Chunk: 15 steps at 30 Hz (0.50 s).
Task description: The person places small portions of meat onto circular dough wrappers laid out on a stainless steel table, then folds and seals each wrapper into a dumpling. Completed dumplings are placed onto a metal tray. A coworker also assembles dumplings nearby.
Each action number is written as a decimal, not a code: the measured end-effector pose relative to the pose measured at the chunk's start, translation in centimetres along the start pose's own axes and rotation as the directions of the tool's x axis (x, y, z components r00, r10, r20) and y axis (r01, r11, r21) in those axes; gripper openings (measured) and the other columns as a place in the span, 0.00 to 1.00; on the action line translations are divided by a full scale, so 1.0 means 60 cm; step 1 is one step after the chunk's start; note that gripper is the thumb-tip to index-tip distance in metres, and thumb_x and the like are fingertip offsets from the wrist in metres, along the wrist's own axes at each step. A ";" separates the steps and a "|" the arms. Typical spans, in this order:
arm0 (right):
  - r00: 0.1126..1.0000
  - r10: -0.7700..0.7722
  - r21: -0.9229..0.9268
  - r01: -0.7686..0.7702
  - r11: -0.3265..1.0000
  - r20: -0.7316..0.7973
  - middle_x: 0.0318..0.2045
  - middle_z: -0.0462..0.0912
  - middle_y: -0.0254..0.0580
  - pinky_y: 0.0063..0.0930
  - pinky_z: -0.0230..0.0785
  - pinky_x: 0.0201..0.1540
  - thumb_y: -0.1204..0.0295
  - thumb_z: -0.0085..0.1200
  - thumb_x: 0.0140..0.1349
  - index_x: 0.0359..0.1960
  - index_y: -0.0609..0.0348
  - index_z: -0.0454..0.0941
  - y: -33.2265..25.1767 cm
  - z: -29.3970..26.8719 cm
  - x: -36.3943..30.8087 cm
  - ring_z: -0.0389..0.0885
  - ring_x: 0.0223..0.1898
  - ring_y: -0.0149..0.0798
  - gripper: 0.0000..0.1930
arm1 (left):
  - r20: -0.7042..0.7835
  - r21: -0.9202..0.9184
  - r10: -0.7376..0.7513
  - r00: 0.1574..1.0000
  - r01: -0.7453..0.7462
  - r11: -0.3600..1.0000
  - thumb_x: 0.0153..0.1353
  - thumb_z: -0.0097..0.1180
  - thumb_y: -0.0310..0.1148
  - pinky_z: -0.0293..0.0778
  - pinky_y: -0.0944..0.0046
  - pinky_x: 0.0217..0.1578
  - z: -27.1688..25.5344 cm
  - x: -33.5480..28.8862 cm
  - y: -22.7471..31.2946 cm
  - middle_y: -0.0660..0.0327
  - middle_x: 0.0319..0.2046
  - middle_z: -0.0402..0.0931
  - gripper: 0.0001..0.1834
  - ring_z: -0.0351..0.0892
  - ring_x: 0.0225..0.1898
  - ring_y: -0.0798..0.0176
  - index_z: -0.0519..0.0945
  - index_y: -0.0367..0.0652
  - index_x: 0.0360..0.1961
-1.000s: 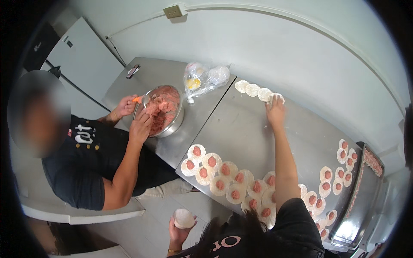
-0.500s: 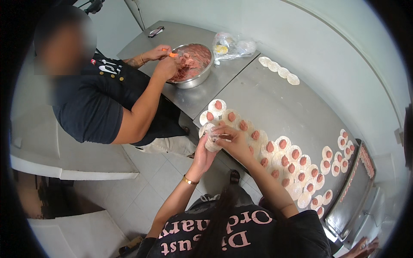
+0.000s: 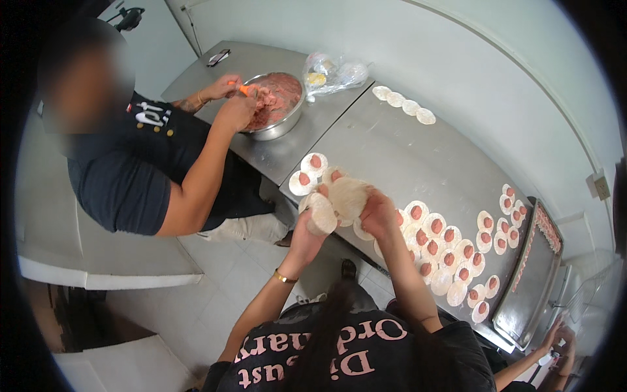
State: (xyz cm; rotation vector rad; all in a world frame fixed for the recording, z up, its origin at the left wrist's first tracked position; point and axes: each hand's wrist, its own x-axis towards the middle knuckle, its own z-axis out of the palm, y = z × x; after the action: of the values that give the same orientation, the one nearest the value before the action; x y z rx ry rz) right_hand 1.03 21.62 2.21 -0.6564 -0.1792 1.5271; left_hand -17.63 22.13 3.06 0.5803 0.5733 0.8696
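Observation:
My left hand (image 3: 307, 240) is closed around a small stack of round, pale dough wrappers (image 3: 322, 215), held up over the table's near edge. Beside it, my right hand (image 3: 381, 214) grips the edge of a single dough wrapper (image 3: 349, 197), slightly blurred by motion. Below and to the right, many more wrappers lie overlapping on the steel table (image 3: 366, 140), most topped with a lump of pink minced meat (image 3: 449, 259). Two topped wrappers (image 3: 303, 183) sit at the left end of this group. My hands and the held wrappers hide some of those beneath.
At left, a co-worker holds an orange-handled tool (image 3: 243, 89) in a steel bowl (image 3: 274, 134) of minced meat. A plastic bag (image 3: 336, 75) lies behind it. Several bare wrappers (image 3: 410, 107) line the far edge. A metal tray (image 3: 516, 320) and another person's hands (image 3: 558, 340) are at right.
My right hand has drawn away to the right from the stack, now with a wrapper in its fingers. Another person's hands show more at lower right. The whole view has shifted slightly.

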 end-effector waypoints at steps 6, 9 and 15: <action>0.871 -0.432 0.029 0.450 0.892 -0.234 0.45 0.75 0.50 0.41 0.72 0.52 0.80 0.42 0.61 0.50 0.62 0.66 -0.227 -0.117 0.130 0.76 0.48 0.44 0.15 | -0.046 -0.018 -0.010 0.999 0.009 1.000 0.63 0.35 0.53 0.62 0.46 0.57 -0.022 -0.020 0.005 0.56 0.58 0.64 0.31 0.66 0.58 0.47 0.59 0.47 0.62; 0.745 -0.601 -0.154 0.583 0.798 -0.290 0.48 0.72 0.51 0.36 0.73 0.50 0.83 0.42 0.60 0.57 0.62 0.59 -0.350 -0.169 0.212 0.76 0.47 0.44 0.21 | -0.138 -0.012 -0.027 0.990 0.025 1.000 0.62 0.36 0.54 0.62 0.45 0.57 -0.039 -0.038 0.007 0.56 0.57 0.65 0.31 0.66 0.58 0.45 0.60 0.47 0.62; 0.519 -0.839 -0.961 0.109 0.253 -0.162 0.58 0.64 0.55 0.44 0.59 0.60 0.71 0.46 0.61 0.62 0.57 0.57 -0.438 -0.329 0.338 0.62 0.60 0.53 0.26 | -0.304 -0.061 -0.088 0.949 0.072 0.995 0.62 0.36 0.52 0.60 0.42 0.57 -0.070 -0.074 -0.005 0.53 0.55 0.67 0.30 0.66 0.57 0.42 0.60 0.48 0.62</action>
State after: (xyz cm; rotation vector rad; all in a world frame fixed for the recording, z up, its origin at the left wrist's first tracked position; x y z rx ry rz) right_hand 34.97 37.74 -6.66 -1.7848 -0.6090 0.2543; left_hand -22.58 19.27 0.86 0.3752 0.8497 0.9006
